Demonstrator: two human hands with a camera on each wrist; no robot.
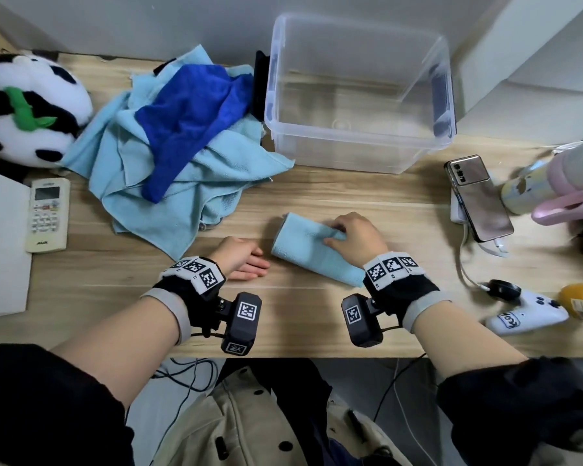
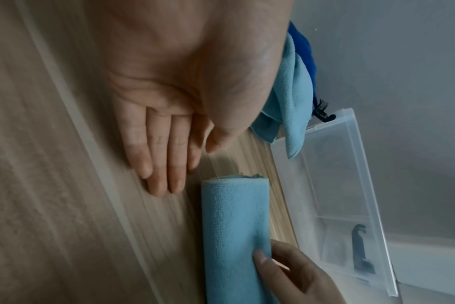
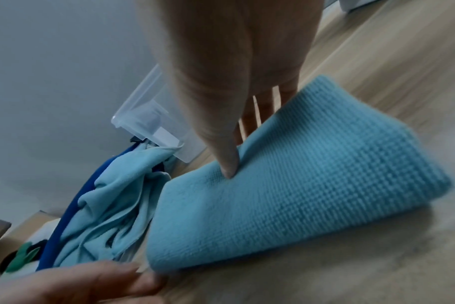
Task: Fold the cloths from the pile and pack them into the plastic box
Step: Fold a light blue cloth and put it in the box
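A light blue cloth (image 1: pixel 312 252), folded into a narrow strip, lies on the wooden table in front of me. My right hand (image 1: pixel 334 234) pinches its far right part, thumb (image 3: pixel 229 164) on top and fingers tucked behind the edge. My left hand (image 1: pixel 258 265) lies flat on the table just left of the cloth, fingers (image 2: pixel 161 174) straight, holding nothing. The pile (image 1: pixel 182 142) of light blue cloths, with a dark blue one on top, sits at the back left. The clear plastic box (image 1: pixel 350 153) stands behind the folded cloth with nothing inside.
A panda plush (image 1: pixel 27 105) and a white remote (image 1: pixel 48 213) sit at the left. At the right are a phone (image 1: pixel 478 196) with a cable, a pastel bottle (image 1: pixel 535 186) and a white game controller (image 1: pixel 529 316). The table's front edge runs just below my wrists.
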